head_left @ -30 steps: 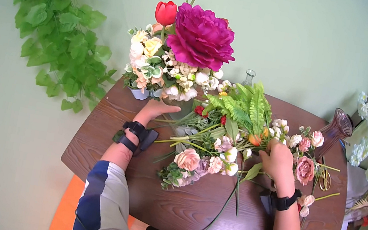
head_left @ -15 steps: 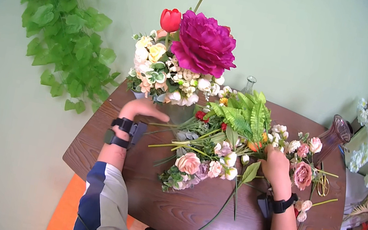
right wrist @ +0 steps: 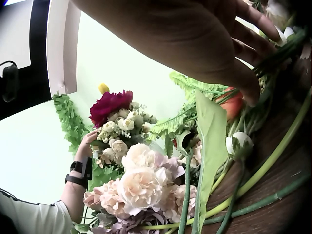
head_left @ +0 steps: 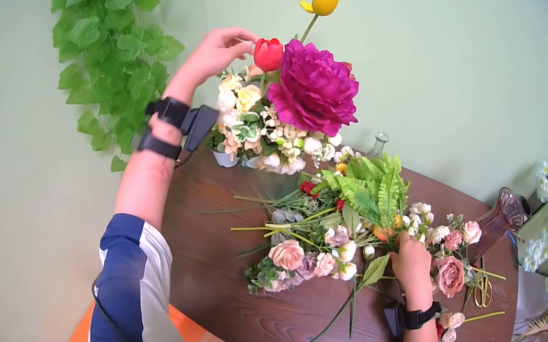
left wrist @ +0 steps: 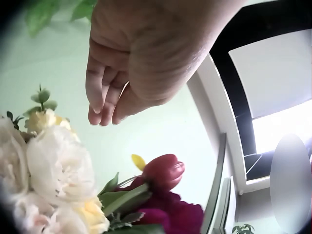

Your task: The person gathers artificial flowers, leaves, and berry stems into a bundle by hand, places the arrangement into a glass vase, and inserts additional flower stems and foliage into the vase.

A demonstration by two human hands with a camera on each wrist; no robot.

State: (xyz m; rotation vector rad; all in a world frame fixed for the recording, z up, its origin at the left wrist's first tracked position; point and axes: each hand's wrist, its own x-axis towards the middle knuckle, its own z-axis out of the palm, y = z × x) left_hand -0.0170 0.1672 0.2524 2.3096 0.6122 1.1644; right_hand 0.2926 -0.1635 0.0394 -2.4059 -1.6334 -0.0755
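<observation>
My left hand [head_left: 217, 55] is raised beside the red tulip [head_left: 268, 55], at the left of the tall arrangement. In the left wrist view the hand [left wrist: 141, 58] has loosely bent, relaxed fingers holding nothing, with a gap between them and the tulip [left wrist: 165, 171]. The large magenta bloom [head_left: 316, 90] and a yellow tulip [head_left: 324, 1] rise beside it. My right hand [head_left: 412, 266] rests low among the loose flowers by the fern [head_left: 377, 189]. In the right wrist view the right hand's [right wrist: 209, 44] thumb and fingers pinch green stems [right wrist: 285, 54].
Pink roses [head_left: 287, 254] and crossed stems lie mid-table. Toward the right are scissors [head_left: 482, 291], a dusty-pink rose [head_left: 450, 277] and a ribbed glass vase [head_left: 501, 215]. A small clear bottle [head_left: 379, 144] stands at the back. Leafy vines [head_left: 116, 33] hang on the wall.
My left hand has risen from the table beside the arrangement's base to the red tulip's height. The right hand stays among the loose flowers. The head view has shifted slightly.
</observation>
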